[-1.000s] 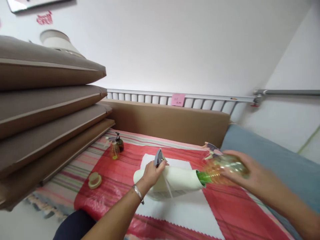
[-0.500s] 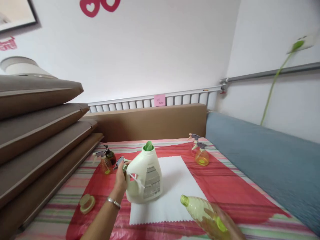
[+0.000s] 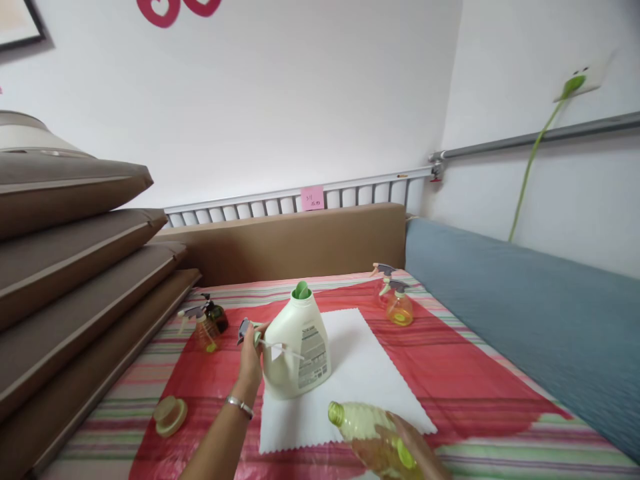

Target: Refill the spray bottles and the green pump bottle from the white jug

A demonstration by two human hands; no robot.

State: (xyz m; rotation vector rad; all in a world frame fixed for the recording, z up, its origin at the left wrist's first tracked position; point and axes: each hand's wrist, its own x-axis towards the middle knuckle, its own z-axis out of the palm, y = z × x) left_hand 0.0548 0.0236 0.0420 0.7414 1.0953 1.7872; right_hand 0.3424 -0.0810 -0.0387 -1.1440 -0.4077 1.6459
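My left hand (image 3: 251, 353) grips a trigger sprayer head (image 3: 245, 331) with a grey top. Its thin dip tube (image 3: 285, 349) passes in front of the white detergent jug (image 3: 305, 333). The jug stands beside this hand, its green spout insert (image 3: 302, 291) showing at the uncapped neck. Low on the right, my right hand (image 3: 407, 440) is wrapped round a clear yellow-green bottle (image 3: 363, 427). That bottle is tilted, its open mouth pointing left and up, with yellowish liquid inside. Part of my right hand lies beyond the lower edge.
Under the jug is a white zigzag-edged cloth (image 3: 350, 327) on red sheeting (image 3: 450, 373). A pale round cap (image 3: 170, 415) lies left. Spray bottles stand at left (image 3: 205, 331) and right (image 3: 400, 309), beside a dark pump bottle (image 3: 217, 313). Stacked cushions (image 3: 75, 240) border the left.
The view has shifted slightly. My right hand has brought the tilted bottle leftward, closer to the jug. My left hand has moved a little right, and the dip tube now lies more level.
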